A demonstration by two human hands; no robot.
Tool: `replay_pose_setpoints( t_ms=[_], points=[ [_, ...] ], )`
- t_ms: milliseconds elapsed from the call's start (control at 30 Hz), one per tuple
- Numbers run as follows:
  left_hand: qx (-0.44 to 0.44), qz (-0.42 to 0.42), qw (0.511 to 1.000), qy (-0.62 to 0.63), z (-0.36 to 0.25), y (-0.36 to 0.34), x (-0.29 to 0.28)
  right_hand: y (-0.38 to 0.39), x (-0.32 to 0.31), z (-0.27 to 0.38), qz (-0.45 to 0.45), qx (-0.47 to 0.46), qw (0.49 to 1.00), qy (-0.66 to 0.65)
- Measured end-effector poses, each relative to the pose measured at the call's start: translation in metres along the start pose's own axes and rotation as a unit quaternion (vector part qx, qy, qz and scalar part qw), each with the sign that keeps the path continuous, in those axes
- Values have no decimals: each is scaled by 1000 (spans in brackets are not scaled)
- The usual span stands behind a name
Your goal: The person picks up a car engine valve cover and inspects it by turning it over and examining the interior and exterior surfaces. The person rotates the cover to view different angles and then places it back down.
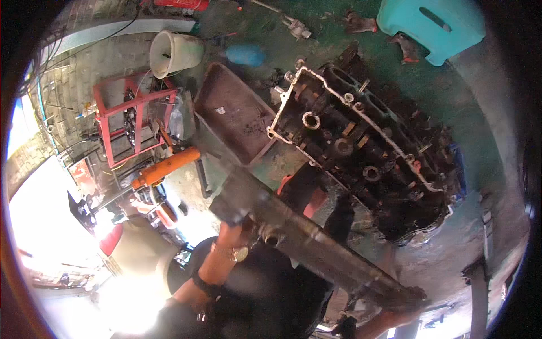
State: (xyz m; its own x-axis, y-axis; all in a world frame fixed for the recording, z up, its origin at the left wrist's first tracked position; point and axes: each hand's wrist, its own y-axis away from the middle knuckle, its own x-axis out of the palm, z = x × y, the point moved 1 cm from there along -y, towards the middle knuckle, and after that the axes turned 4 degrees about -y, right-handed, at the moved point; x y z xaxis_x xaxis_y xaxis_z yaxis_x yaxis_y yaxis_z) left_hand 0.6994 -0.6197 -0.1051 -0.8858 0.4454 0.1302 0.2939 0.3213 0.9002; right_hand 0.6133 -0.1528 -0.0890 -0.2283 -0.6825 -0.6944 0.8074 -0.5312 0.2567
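A long grey metal engine cover [316,243] is held up in front of me, slanting from upper left to lower right. My left hand [236,229] is closed around its left part, and the fingers are partly hidden behind it. At its lower right end, my right hand [398,317] holds the cover from below, with most of the fingers out of sight. Beyond the cover lies a dark, oily engine [339,144], its inside exposed and a pale rim running round the opening. A light ring [310,120] shows inside it.
A brown rectangular tray [212,85] stands left of the engine, with a white bucket [175,53] and a blue bottle [245,55] behind. Farther left are a red metal frame [135,101] and an orange cylinder [166,166]. A turquoise stool [432,25] and gloves [361,24] lie far right.
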Motion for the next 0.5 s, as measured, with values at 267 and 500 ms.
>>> replay_pose_setpoints(
  t_ms=[267, 500],
  points=[
    [-31, 8, 999, 30, -14, 70, -42, 21, -26, 28, 55, -125, 944, 299],
    [-40, -6, 999, 34, -23, 91, -40, 16, -38, 20, 70, -131, 897, 417]
  ],
)
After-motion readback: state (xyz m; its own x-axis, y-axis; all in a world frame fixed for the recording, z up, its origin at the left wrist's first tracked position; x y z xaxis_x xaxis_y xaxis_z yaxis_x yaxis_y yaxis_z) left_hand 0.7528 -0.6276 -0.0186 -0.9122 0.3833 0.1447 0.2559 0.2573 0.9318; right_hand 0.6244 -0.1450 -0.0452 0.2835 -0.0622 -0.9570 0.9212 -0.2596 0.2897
